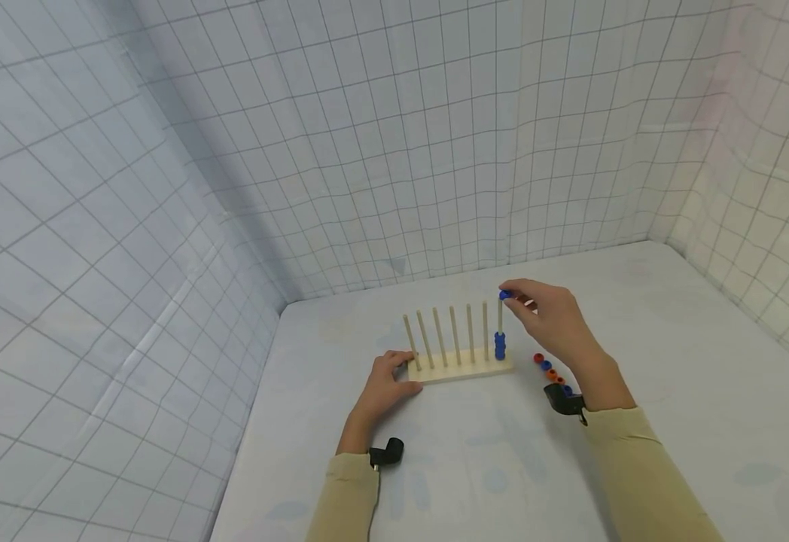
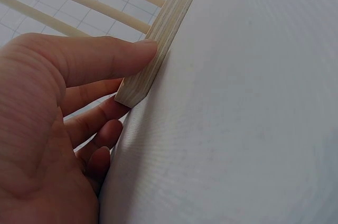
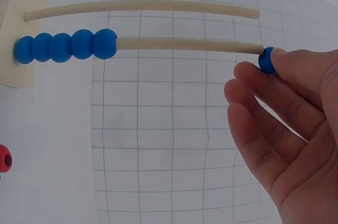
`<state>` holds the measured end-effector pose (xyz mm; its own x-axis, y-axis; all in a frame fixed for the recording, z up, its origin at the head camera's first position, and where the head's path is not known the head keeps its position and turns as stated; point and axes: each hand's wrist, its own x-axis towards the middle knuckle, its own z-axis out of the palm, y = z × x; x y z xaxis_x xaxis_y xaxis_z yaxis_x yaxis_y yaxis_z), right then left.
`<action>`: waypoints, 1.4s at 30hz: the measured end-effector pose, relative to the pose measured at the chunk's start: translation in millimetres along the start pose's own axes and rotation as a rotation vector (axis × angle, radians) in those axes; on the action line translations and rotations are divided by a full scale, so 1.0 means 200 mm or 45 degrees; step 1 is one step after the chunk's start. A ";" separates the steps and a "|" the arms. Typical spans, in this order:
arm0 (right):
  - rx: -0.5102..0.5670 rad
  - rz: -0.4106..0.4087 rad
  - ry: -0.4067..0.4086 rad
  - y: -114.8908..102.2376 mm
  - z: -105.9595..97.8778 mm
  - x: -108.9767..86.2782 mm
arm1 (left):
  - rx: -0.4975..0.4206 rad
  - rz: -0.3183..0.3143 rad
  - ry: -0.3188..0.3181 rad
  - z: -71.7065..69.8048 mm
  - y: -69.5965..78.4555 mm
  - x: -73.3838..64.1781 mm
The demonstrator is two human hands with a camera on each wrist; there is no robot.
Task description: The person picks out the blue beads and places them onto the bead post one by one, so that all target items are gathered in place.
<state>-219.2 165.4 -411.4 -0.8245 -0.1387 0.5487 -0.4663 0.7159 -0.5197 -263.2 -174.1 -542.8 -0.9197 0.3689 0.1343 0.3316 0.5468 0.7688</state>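
A pale wooden peg rack [image 1: 458, 369] stands on the table with several upright pegs in a row. My left hand [image 1: 382, 388] grips its left end. In the left wrist view the thumb [image 2: 113, 57] lies along the front edge of the base, with fingers behind the end. My right hand [image 1: 557, 320] pinches a blue bead [image 3: 268, 61] between thumb and finger at the tip of the rightmost peg [image 3: 185, 45]. The bead touches the tip; how far it is threaded I cannot tell. Lower on that peg sits a stack of several blue beads [image 3: 62, 47].
A slanting line of loose red, orange and blue beads [image 1: 546, 365] lies right of the rack, below my right wrist. The white table [image 1: 476, 467] is bounded by grid-patterned cloth walls [image 1: 401, 150] at the back and sides. Each wrist wears a black camera [image 1: 388, 452].
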 end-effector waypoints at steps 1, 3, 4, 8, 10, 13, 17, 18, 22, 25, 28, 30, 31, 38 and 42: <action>0.000 -0.001 0.001 0.00 0.00 0.00 | 0.002 0.001 -0.001 0.00 0.00 0.00; -0.003 -0.005 0.002 0.00 0.01 0.00 | 0.003 0.003 0.000 0.00 0.00 0.00; -0.005 -0.004 0.004 0.00 0.01 0.00 | 0.001 0.004 0.001 0.00 0.00 0.00; 0.002 -0.009 -0.002 0.01 0.03 0.00 | 0.000 0.004 0.003 0.00 0.00 0.00; 0.004 -0.009 -0.007 0.01 0.04 0.00 | 0.002 0.001 0.001 0.00 0.00 0.01; 0.008 -0.008 -0.011 0.01 0.04 0.00 | 0.007 0.001 0.003 0.00 -0.01 0.01; 0.017 -0.003 -0.012 0.00 0.04 0.00 | 0.012 0.005 0.008 0.01 -0.02 0.01; 0.018 -0.001 -0.012 0.00 0.04 0.00 | 0.013 0.009 0.008 0.01 -0.02 0.01; 0.021 0.011 -0.012 -0.01 0.03 0.00 | 0.011 0.003 0.006 0.01 -0.02 0.01; 0.022 0.009 -0.008 -0.01 0.04 0.00 | 0.008 -0.006 0.007 0.01 -0.01 0.01; 0.018 -0.004 0.003 -0.01 0.04 0.00 | 0.007 -0.006 0.010 0.01 -0.01 0.01; 0.012 -0.008 0.010 -0.01 0.05 0.00 | 0.005 -0.003 0.011 0.01 -0.01 0.01; 0.012 -0.007 0.012 -0.01 0.05 0.00 | 0.008 -0.004 0.010 0.01 -0.01 0.01; 0.010 0.000 0.012 0.00 0.07 0.00 | 0.005 -0.006 0.009 0.01 -0.02 0.01; 0.016 0.001 0.015 -0.01 0.07 0.00 | 0.004 -0.001 0.006 0.01 -0.02 0.01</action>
<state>-222.2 155.3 -419.6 -0.8209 -0.1299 0.5560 -0.4698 0.7073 -0.5283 -266.8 -174.4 -546.2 -0.9210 0.3648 0.1369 0.3316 0.5497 0.7667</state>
